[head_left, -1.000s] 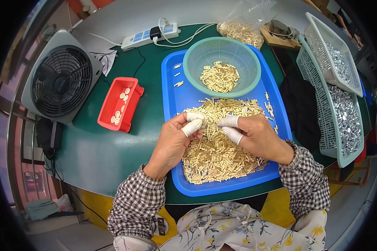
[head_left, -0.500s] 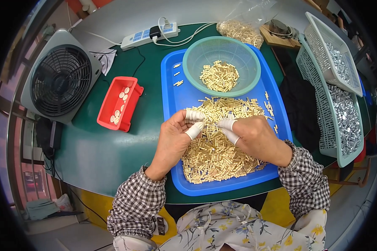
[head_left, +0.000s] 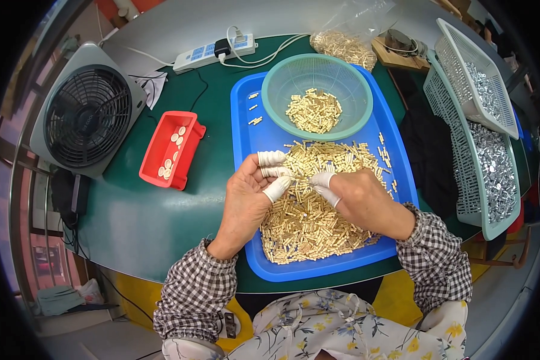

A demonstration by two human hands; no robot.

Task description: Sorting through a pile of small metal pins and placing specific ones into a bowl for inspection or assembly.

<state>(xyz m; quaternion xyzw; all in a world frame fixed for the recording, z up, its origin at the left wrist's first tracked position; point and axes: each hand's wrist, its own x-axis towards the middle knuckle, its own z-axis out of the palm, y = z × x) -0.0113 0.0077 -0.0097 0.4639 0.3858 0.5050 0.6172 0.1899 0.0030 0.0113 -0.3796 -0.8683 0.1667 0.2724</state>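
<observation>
My left hand (head_left: 246, 193), with white finger cots on its thumb and two fingers, pinches a small brass-coloured pin-like piece (head_left: 296, 175) between thumb and finger. Another of its fingers is lifted clear of the pinch. From the right, the closed cot-covered thumb and forefinger of my right hand (head_left: 361, 195) meet the piece's other end; whether they grip that or another small part is too fine to tell. Both hands are above a heap of the same brass-coloured pieces (head_left: 312, 234) in a blue tray (head_left: 255, 135). A green mesh basket (head_left: 270, 111) with more pieces rests at the tray's far end.
A red bin (head_left: 153, 150) with several pale discs stands left, beside a fan (head_left: 87, 114). Behind are a power strip (head_left: 192, 57) and a plastic bag (head_left: 345, 48) of brass-coloured pieces. Baskets (head_left: 462, 162) of silvery parts line the right, near a black cloth (head_left: 429, 156).
One of my left fingers has lifted away from the others, widening the gap between them. My right hand has shifted very slightly left. The trays and baskets stay where they were.
</observation>
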